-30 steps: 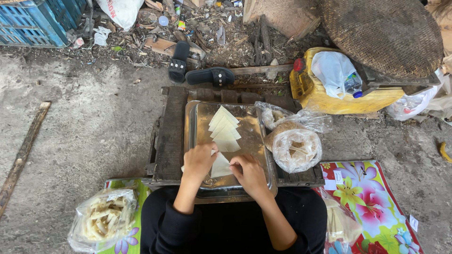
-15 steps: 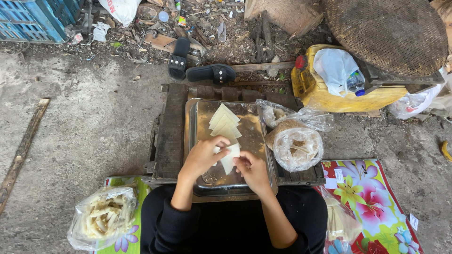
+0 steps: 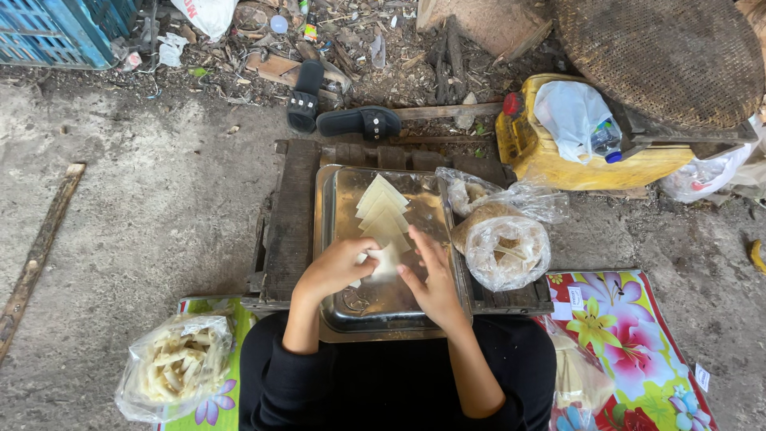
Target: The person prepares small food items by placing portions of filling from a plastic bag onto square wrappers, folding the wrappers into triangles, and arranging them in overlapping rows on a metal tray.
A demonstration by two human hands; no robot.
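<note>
Both hands worked over the metal tray (image 3: 335, 239) on the low wooden stand (image 3: 291, 215). Our left hand (image 3: 335, 270) and right hand (image 3: 431, 279) pinched one pale wrapper sheet (image 3: 386, 259) between curled fingertips. A fanned stack of sheets (image 3: 381, 209) lay just beyond. We judged the sheet thin, limp and easily torn; hold it lightly by its edges. A bagged filling (image 3: 504, 247) sat beside the tray.
</note>
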